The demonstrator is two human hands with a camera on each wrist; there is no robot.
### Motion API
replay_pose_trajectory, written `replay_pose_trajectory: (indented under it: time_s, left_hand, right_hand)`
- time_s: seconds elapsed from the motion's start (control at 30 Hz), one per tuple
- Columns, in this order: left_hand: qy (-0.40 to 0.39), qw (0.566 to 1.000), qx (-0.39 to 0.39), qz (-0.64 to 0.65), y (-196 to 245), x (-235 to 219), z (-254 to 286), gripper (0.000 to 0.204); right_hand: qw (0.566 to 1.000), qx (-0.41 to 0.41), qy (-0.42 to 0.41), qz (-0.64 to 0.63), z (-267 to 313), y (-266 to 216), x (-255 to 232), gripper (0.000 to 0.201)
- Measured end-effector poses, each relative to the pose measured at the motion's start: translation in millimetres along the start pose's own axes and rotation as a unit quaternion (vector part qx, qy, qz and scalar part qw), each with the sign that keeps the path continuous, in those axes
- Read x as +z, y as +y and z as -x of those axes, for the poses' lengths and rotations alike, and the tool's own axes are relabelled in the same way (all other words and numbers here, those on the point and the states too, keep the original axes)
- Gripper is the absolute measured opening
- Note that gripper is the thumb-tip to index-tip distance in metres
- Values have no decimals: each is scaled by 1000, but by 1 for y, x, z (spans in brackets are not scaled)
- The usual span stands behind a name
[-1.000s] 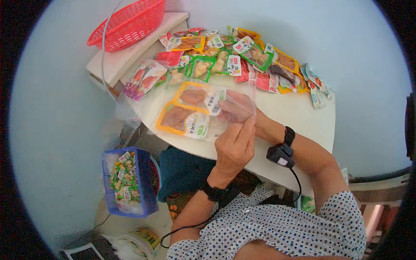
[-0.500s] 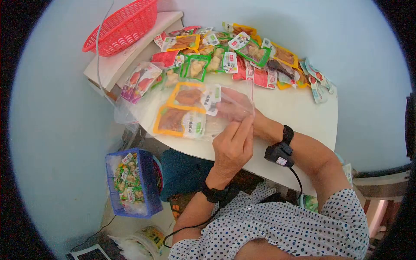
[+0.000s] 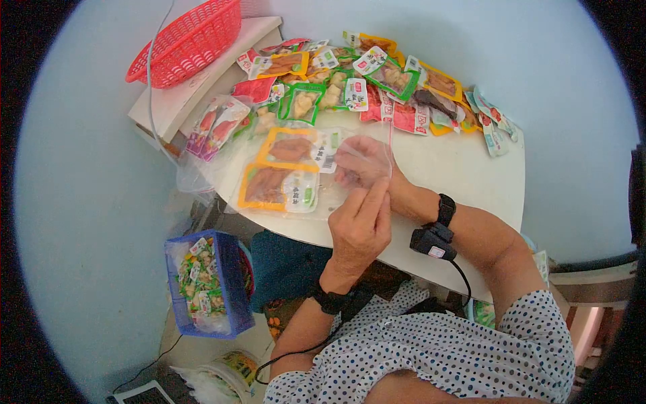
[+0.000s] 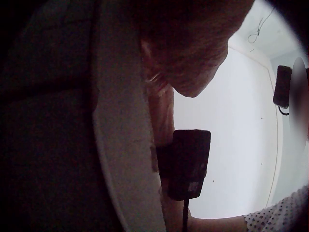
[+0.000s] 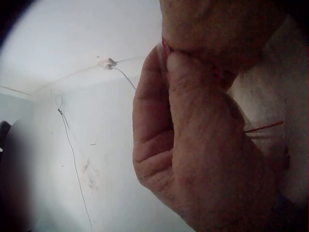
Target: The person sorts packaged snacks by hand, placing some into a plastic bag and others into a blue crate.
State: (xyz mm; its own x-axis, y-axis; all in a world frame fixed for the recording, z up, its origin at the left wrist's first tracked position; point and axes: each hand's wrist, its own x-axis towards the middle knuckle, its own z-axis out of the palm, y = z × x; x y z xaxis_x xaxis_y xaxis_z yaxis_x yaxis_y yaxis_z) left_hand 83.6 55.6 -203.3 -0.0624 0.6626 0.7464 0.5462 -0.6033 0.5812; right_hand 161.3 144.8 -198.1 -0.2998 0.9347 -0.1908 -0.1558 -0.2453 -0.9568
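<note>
A clear bag [image 3: 323, 198] with a red line along its edge lies over the table; two yellow-edged food packets [image 3: 288, 147] show flat in its far-left part. My left hand [image 3: 360, 229] pinches the bag's near-right edge between thumb and fingers, seen close in the right wrist view [image 5: 193, 125]. My right hand [image 3: 367, 161] shows through the clear film beside the packets, its fingers loosely bent; whether they touch the upper packet is unclear. In the left wrist view, my left hand [image 4: 193, 48] is dark and its fingertips are hidden.
Many colourful food packets [image 3: 303, 104] are heaped along the back of the white table [image 3: 471, 182]. A red basket [image 3: 195, 44] sits on a white ledge at back left. Below left stands a blue crate [image 3: 235, 289] of small packets. Loose plastic bags [image 3: 195, 175] hang at the table's left edge.
The right hand's fingers have drawn back slightly from the packets and bent more. The left hand keeps its pinch on the bag's edge. The view has shifted a little.
</note>
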Motion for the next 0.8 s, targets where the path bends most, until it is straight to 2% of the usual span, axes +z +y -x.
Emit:
replay_pose_trajectory:
  time_s: [0.13, 0.23, 0.33, 0.43, 0.53, 0.63, 0.7, 0.73, 0.8]
  left_hand:
    - [0, 1000, -2, 3, 0, 1, 0, 25]
    - [-1, 1000, -11, 2, 1, 0, 1, 26]
    - [-3, 1000, -20, 3, 3, -1, 1, 27]
    - [1, 1000, -14, 3, 3, -1, 1, 28]
    - [-10, 1000, -12, -17, 2, -2, 0, 28]
    - [-8, 999, -4, -43, 3, -2, -1, 26]
    - [24, 998, 17, -57, 3, 0, -4, 26]
    - [28, 999, -4, -44, 4, 2, -4, 26]
    - [38, 998, -48, -24, 7, 2, -2, 25]
  right_hand:
    - [1000, -4, -21, -7, 0, 1, -1, 29]
    - [995, 18, -54, 82, 6, -13, -1, 43]
    - [989, 29, -97, 108, 4, -14, -5, 46]
    - [987, -6, -140, 82, 1, -4, -9, 49]
    - [981, 14, -180, 65, -2, -5, -13, 53]
    - [970, -33, -220, -99, 0, 2, -20, 58]
    - [977, -33, -198, -77, 5, -2, -23, 55]
    - [979, -31, -191, -66, 7, -5, -25, 54]
    - [974, -23, -212, 74, 9, -23, -32, 44]
